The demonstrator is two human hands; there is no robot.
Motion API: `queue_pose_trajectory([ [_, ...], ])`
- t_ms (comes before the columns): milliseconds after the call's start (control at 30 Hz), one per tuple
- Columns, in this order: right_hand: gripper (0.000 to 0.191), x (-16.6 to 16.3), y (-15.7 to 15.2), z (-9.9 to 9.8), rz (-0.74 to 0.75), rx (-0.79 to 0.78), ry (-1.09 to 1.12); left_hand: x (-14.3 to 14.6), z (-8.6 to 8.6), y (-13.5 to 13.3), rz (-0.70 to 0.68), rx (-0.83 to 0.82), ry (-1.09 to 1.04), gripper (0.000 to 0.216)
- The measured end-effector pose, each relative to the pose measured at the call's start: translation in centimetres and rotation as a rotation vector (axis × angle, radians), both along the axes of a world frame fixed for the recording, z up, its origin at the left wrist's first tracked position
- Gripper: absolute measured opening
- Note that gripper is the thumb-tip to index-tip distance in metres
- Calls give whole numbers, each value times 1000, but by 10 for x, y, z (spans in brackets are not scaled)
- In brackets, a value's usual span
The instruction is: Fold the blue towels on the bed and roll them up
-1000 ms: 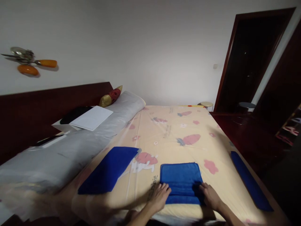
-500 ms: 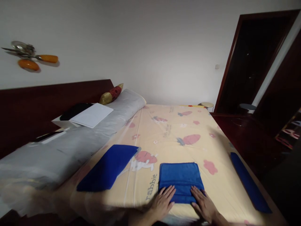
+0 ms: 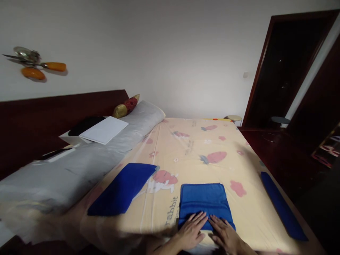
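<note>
A blue folded cloth lies flat on the bed near its front edge, with a crease running across its middle. My left hand rests palm down on the cloth's near left part, fingers stretched out. On the near right part lies my right hand, also flat with its fingers extended. The fingertips of both hands are close together near the cloth's middle. Part of the near edge is hidden under the hands.
Another blue cloth lies to the left, and a narrow blue strip along the right edge of the bed. Grey covered bedding carries a white board. Two stools stand beyond the bed, by a dark doorway.
Both hands have slid inward along the near part of the cloth, so they are now closer together. The other cloths have stayed where they were.
</note>
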State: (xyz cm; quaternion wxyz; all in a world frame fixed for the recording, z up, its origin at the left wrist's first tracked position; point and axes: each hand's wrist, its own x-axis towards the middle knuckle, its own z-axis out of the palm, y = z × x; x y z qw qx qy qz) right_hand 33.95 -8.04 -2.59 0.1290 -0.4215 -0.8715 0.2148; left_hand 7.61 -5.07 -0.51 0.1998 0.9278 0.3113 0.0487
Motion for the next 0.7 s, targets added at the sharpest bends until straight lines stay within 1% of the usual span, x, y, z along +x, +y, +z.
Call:
queue_pose_trajectory([
  [33,57,1,0,-2,-21,-13,-8,0,-2,2,5,4,6,77],
  [100,55,8,2,-8,-137,-6,-39,-9,-6,7,65,53,20,70],
  [200,52,28,11,-20,-355,71,-99,-35,-12,16,225,198,40,62],
  [267,50,43,17,-26,-432,113,-145,-55,-13,22,297,302,57,60],
  [367,50,56,22,-31,-506,124,-204,-74,-15,26,308,395,87,55],
  [433,50,58,23,-32,-553,119,-240,-77,-16,27,320,403,103,51],
  [533,44,53,23,-27,-543,150,-243,-67,-15,25,322,368,106,45],
  [633,44,45,21,-14,-386,162,-137,-49,-11,21,251,322,54,46],
  [700,47,39,17,-5,-255,105,-62,-36,-7,16,186,284,23,50],
])
